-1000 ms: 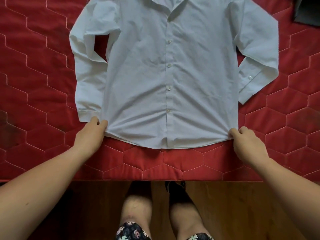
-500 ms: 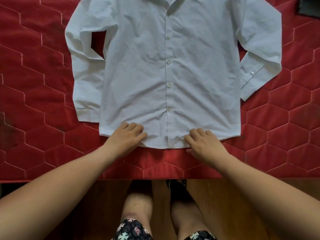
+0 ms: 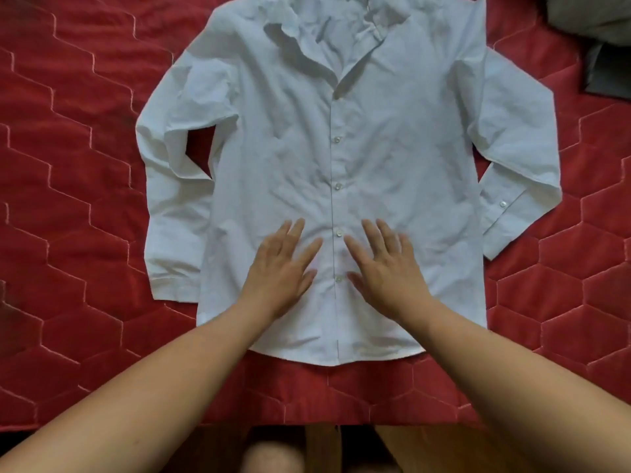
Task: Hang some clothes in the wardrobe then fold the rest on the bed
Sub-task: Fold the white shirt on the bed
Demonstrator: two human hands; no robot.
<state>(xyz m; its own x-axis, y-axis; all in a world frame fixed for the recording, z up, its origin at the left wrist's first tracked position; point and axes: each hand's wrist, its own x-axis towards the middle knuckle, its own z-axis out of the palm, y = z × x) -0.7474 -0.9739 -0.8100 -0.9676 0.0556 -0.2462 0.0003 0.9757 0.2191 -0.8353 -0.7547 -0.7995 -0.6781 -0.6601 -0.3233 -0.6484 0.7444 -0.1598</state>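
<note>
Pressing down on the white shirt (image 3: 392, 148), left hand (image 3: 283, 268) and right hand (image 3: 386, 268) lie flat either side of the button strip, fingers straight and spread, gripping nothing. Shirt's buttoned, face up on the red quilted bed (image 3: 68, 199), with some grey clothing (image 3: 601, 73) at the far right corner.

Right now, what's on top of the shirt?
Two flat hands: the left hand and right hand lie on the shirt, one each side of the buttons. The cloth beneath the palms is covered.
</note>
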